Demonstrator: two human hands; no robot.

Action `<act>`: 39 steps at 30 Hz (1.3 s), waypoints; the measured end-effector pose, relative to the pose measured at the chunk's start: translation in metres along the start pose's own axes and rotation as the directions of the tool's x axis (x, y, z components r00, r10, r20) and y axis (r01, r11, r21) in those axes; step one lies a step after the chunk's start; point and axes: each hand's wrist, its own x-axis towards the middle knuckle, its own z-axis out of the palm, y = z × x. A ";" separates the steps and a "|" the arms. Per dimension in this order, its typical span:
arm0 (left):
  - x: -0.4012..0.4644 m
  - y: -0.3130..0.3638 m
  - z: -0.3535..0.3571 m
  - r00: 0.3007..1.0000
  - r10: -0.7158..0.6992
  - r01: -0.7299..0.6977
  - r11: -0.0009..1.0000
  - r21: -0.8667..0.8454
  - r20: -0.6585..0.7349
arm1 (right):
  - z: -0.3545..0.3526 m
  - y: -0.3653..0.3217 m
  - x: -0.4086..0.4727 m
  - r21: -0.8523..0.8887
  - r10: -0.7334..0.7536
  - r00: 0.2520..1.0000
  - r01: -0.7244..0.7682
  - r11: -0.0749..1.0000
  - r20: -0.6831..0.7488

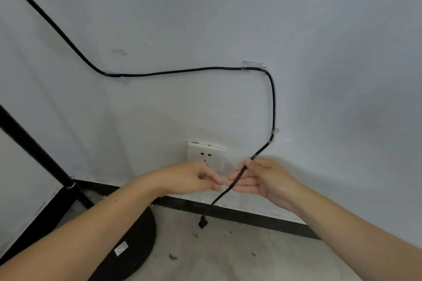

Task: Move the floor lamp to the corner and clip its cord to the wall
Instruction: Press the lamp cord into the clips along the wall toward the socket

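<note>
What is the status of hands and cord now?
Right hand holds cord; left hand beside it, empty. Cord sits in three clear clips. Plug hangs unplugged. Nothing blocking.

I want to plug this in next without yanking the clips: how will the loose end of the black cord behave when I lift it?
Probably floppy: below the right hand the cord sags to the plug, which hangs just above the floor. It likely holds some curve, as its bend under the upper clip suggests. The plug should swing like a small weight, so lift gently.
</note>
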 end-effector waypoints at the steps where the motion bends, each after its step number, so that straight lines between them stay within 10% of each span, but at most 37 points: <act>1: 0.000 -0.008 0.010 0.996 0.026 -0.022 0.998 -0.056 0.080 | 0.002 0.000 0.002 0.029 -0.009 1.000 0.009 1.000 0.001; 9: 0.014 -0.053 0.038 1.000 0.000 -0.010 0.931 -0.365 -0.026 | 0.001 0.003 0.013 -0.122 -0.065 0.980 0.043 0.992 -0.186; 19: 0.056 -0.134 0.041 0.962 -0.195 0.192 0.981 -0.036 -0.191 | -0.009 0.048 0.051 -0.429 0.120 0.940 -0.256 0.866 -0.318; 27: 0.089 -0.134 0.062 0.841 -0.075 0.207 0.960 0.191 -0.536 | 0.005 0.097 0.089 -0.305 0.091 0.874 -0.262 0.916 -0.478; 39: 0.104 -0.141 0.076 0.805 -0.083 0.134 0.990 0.044 -0.588 | 0.013 0.124 0.089 -0.414 -0.103 0.804 -0.188 0.890 -0.586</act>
